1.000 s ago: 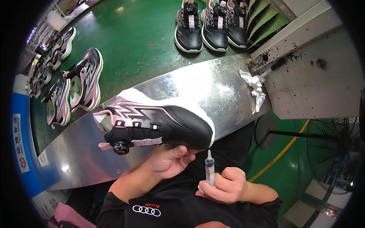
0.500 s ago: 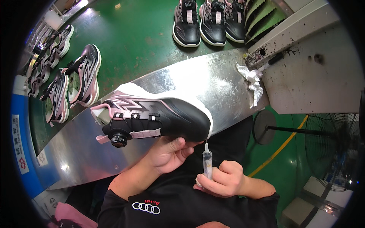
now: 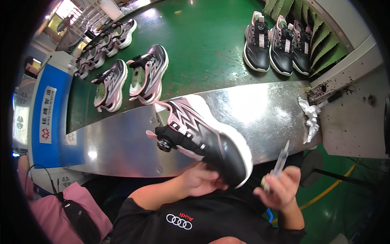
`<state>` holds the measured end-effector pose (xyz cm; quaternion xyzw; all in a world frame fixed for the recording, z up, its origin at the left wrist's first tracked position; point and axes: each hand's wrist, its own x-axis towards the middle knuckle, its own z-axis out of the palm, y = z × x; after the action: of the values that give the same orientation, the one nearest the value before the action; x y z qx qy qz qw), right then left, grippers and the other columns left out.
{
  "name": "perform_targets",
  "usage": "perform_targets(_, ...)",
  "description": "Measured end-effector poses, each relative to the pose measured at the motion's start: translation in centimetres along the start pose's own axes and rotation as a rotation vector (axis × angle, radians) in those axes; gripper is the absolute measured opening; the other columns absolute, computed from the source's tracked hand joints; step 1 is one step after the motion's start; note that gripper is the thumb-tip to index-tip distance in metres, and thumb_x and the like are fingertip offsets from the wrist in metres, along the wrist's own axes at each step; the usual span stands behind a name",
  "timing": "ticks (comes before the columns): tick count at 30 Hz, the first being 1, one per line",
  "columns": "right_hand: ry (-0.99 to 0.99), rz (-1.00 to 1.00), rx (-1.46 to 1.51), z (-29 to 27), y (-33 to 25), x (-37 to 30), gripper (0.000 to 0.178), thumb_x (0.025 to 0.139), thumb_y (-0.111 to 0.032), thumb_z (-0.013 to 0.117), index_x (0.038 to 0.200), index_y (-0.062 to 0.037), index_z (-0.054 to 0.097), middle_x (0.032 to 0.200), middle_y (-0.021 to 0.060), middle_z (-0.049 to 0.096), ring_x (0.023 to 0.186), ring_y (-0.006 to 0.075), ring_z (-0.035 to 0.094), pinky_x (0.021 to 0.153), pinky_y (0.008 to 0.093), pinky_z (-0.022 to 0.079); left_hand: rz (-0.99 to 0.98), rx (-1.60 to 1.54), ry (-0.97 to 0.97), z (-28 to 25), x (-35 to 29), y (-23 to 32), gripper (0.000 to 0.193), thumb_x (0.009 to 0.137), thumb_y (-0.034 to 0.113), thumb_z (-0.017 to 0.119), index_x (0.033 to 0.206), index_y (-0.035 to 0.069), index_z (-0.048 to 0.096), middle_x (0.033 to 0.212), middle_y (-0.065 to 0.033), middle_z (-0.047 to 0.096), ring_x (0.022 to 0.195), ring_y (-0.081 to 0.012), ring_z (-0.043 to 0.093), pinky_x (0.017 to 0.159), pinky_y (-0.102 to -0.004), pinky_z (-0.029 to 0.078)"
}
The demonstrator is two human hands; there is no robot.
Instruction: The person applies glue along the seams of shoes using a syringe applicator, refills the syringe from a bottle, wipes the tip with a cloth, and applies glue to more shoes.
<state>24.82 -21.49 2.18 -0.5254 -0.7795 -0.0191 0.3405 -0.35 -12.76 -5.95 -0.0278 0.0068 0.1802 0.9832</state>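
A black and pink sneaker (image 3: 211, 140) with a white sole and a dial at the tongue is tilted over the metal ledge, its toe toward me. My left hand (image 3: 202, 179) holds it by the toe end from below; some of the fingers are hidden beneath the shoe. To the right of the toe, my right hand (image 3: 281, 189) is closed around a clear syringe (image 3: 281, 160), its narrow tip pointing up and away from me. The syringe tip is apart from the shoe. Motion slightly blurs my right hand.
A shiny metal ledge (image 3: 118, 150) edges the green table surface (image 3: 199, 53). Several similar sneakers (image 3: 151, 75) stand at the left, and three more (image 3: 257, 44) at the far right beside green flaps (image 3: 331, 51). Crumpled white paper (image 3: 309, 118) lies at the ledge's right end.
The syringe has moved away from the toe's sole edge, to the right. The sneaker has turned, its toe swinging nearer to me. The whole view has shifted, so surroundings appear farther right.
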Motion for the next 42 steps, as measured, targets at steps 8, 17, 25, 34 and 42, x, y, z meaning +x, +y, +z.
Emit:
perform_targets(8,0.066,0.221,0.031,5.4,6.9,2.1,0.045,0.064,-0.025,0.078,0.104,-0.0104,0.063,0.09,0.004,0.064,0.082,0.0257,0.048,0.078,0.0345,0.038,0.336,0.577,0.597,6.1,-8.0,2.7,0.081,0.065,0.01,0.073,0.134,-0.007,0.034,0.126,-0.0202,0.052,0.114,-0.0315,0.056,0.101,-0.0415,0.044)
perform_targets(17,0.057,0.316,0.115,5.7,6.4,2.1,0.047,0.061,-0.021,0.079,0.104,-0.0106,0.064,0.096,0.0041,0.066,0.081,0.0246,0.049,0.079,0.0333,0.039,0.407,0.819,0.449,4.2,11.1,14.9,0.041,0.092,0.015,0.056,0.126,-0.004,0.043,0.117,-0.0168,0.057,0.105,-0.0251,0.06,0.091,-0.0385,0.05)
perform_targets(25,0.084,0.311,0.097,5.4,7.0,1.8,0.047,0.062,-0.025,0.077,0.105,-0.0115,0.064,0.09,0.001,0.064,0.076,0.0225,0.045,0.075,0.0337,0.038,0.367,1.119,0.508,5.2,5.2,12.8,0.018,0.089,0.009,0.055,0.103,0.0,0.048,0.089,-0.014,0.06,0.085,-0.0255,0.065,0.073,-0.0322,0.056)
perform_targets(34,0.08,0.295,0.112,5.0,7.0,2.2,0.046,0.062,-0.026,0.076,0.104,-0.012,0.064,0.089,-0.0004,0.064,0.075,0.022,0.046,0.073,0.033,0.039,0.785,1.606,1.096,1.7,-4.8,21.5,0.078,0.078,-0.005,0.065,0.142,0.005,0.021,0.113,-0.0086,0.05,0.102,-0.0177,0.054,0.093,-0.0302,0.043)
perform_targets(42,0.098,0.296,0.106,5.2,6.3,2.1,0.044,0.063,-0.024,0.076,0.103,-0.0113,0.064,0.084,0.0004,0.064,0.074,0.0225,0.047,0.072,0.0333,0.04,0.996,1.471,0.818,4.7,-3.1,24.0,0.063,0.081,-0.005,0.061,0.139,0.002,0.037,0.124,-0.0073,0.055,0.109,-0.0164,0.055,0.094,-0.0304,0.045)
